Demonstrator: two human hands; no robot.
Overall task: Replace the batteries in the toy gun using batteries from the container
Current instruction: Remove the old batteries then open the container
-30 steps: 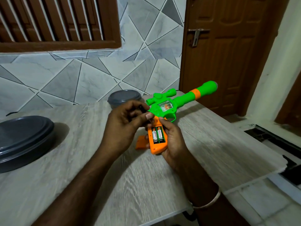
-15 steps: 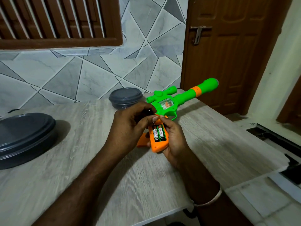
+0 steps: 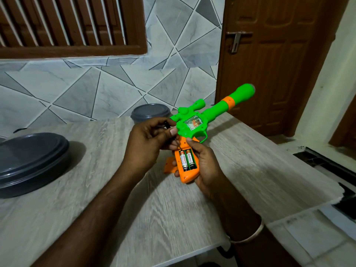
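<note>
I hold a green toy gun [image 3: 212, 110] with an orange grip above the wooden table [image 3: 96, 199], barrel pointing up and to the right. My right hand [image 3: 206, 166] wraps the grip from the right. The grip's battery compartment is open, and two batteries [image 3: 187, 159] lie side by side in it. My left hand [image 3: 148, 143] pinches a thin dark screwdriver [image 3: 166, 124], whose tip reaches down to the top end of the batteries. An orange cover piece [image 3: 169, 165] shows just left of the grip, partly hidden.
A small round grey lidded container [image 3: 150, 112] stands at the table's back edge behind my left hand. A larger grey lidded container [image 3: 32, 162] sits at the far left. The table's right edge drops to a tiled floor, with a brown door [image 3: 269, 64] beyond.
The gun and both hands stay together in much the same place. My left hand has lowered slightly, bringing the tool tip to the top of the batteries.
</note>
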